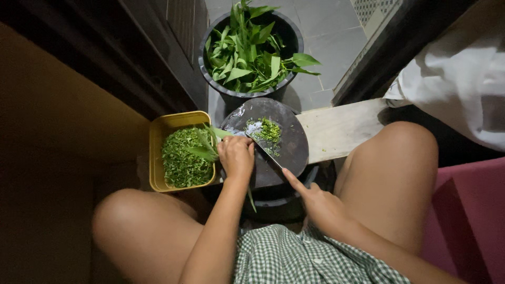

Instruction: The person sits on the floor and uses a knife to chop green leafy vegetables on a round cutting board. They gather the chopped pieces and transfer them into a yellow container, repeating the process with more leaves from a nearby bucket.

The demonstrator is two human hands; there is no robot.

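— What sits nearest, below the round dark chopping board (281, 144)?

— A green checked garment (294, 260) and two bare knees, one to each side of the board. Just under the board's near edge lies the right hand (315, 202), its fingers closed round the handle of a knife (265, 153), with the forefinger stretched along the back of the blade.

— And the blade itself?

— It slants up across the board, its tip close to a small heap of chopped greens (270, 130) on the board's far half.

— The other hand?

— The left hand (236, 156) rests on the board's left part, fingers curled shut over a bunch of long green leaves (208, 147). The leaf ends stick out leftward past the board's edge.

— What is to the left of the board?

— A yellow square tub (158, 152), touching or just beside the board, holding a mass of finely cut greens (181, 158). The loose leaf ends hang over it.

— To the right?

— A pale wooden plank (342, 129) runs off from the board's right edge, and white cloth (457, 79) lies further right.

— Beyond the board?

— A black bucket (210, 79) stands just behind its far edge on a grey tiled floor (326, 31), filled with whole leafy stems (250, 50).
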